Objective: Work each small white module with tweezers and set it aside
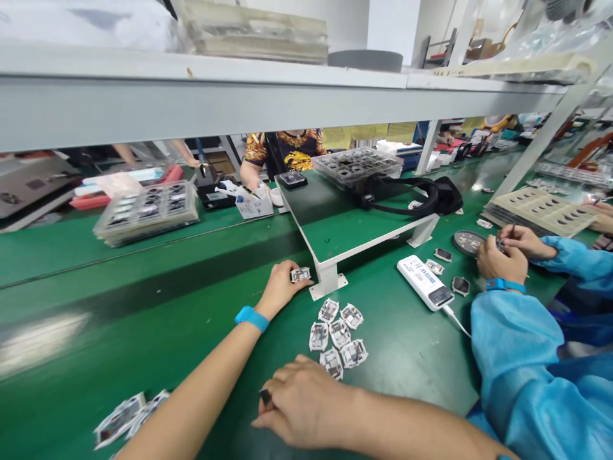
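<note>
Left hand (280, 289) pinching a paper-wrapped part (300, 275) beside a stand foot (328, 284), right hand (301, 404) closed over a dark bit (265, 397), six wrapped parts (338, 335) left in a pile on the green worktop (407, 370)

Left hand (282, 289) on wrapped module (300, 275) (blue wristband (251, 319)), right hand (301, 402) near pile (338, 335).

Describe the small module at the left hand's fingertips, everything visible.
The small squarish module is white with dark patches, possibly a paper-wrapped electronic part; its markings are too small to read. It seems to lie flat on the green bench, just beside a white metal stand foot, and the left hand's fingers touch its near edge.
</note>
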`<state>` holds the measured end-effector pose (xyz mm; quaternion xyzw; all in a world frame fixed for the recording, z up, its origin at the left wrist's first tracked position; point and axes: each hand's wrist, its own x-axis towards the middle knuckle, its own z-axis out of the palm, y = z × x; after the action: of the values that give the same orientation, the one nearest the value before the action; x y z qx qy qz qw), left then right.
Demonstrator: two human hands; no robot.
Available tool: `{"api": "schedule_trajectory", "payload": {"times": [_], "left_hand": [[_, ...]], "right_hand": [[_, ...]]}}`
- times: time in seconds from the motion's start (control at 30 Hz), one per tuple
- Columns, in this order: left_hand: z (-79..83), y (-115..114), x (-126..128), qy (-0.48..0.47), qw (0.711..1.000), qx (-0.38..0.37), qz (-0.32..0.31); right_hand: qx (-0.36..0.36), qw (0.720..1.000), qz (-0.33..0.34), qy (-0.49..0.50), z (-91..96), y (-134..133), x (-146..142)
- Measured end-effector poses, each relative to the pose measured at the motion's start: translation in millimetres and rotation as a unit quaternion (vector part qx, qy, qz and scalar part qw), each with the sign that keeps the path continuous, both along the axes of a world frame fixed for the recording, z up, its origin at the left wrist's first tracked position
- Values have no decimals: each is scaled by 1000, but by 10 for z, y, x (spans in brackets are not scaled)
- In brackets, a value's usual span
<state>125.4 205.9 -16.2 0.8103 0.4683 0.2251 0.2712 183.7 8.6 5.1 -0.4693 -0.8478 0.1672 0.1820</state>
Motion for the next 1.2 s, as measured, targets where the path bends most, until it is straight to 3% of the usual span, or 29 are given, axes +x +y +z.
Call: {"api": "schedule_trajectory", "payload": {"times": [0.13, 0.23, 0.33, 0.43, 0.53, 0.63, 0.93, 1.1, 1.2], "left_hand": [[54, -339, -253, -107, 990, -91, 20], [95, -674, -493, -185, 968, -165, 26], [138, -1025, -765, -233, 944, -231, 31], [146, -1359, -1005, -259, 922, -286, 41], [107, -1651, -1155, -272, 901, -331, 59], [54, -1860, -1221, -280, 897, -336, 65], [42, -2002, -1280, -269, 909, -315, 51], [48, -2015, -1268, -270, 908, -313, 64], [47, -2031, -1248, -302, 891, -332, 72]], "right_hand": [[12, 1000, -11, 15, -5, -61, -28], [29, 989, -44, 141, 32, -111, -24], [47, 939, -107, 324, 103, -111, 20], [9, 885, -165, 434, 142, -56, 62], [-36, 865, -186, 465, 108, -11, 52], [-73, 863, -171, 469, 46, -20, -1], [-93, 875, -152, 449, -35, -80, -92], [-27, 898, -86, 431, -48, -101, -122], [10, 909, -52, 414, -61, -110, -139]]}}
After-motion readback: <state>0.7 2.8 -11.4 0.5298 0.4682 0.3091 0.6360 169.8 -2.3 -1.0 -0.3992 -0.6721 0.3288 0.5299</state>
